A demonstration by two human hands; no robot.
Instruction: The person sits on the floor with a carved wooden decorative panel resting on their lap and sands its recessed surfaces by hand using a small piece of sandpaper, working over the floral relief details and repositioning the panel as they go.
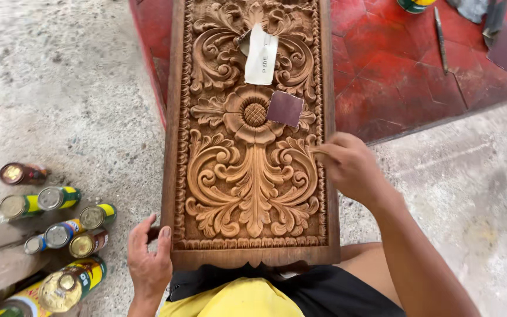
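1. Long brown carved wooden panel [252,176] with floral and leaf relief, near end propped on lap, far end out over red tiled floor [394,70].
2. Right hand [350,167] at panel's right border, about mid-length; fingertips pinched together and pressed on the beaded edge. Whether anything sits between fingertips and wood: cannot tell.
3. Left hand [148,261] at panel's near left corner, fingers spread apart and curled round the edge, steadying it.
4. Small dark maroon sandpaper square [284,108] lying loose on the panel, just right of the central carved flower. Folded white paper strip [260,56] lying further up the panel.
5. Cluster of yellow-and-green labelled cans [60,235] on grey concrete floor [60,88], left of the panel.
6. Risks, judged: panel only resting on lap, so hard push at right border could tip or slide it off the left hand's hold. Loose sandpaper square likely to slip off if panel tilts. Heavy rubbing could blunt fine bead detail.
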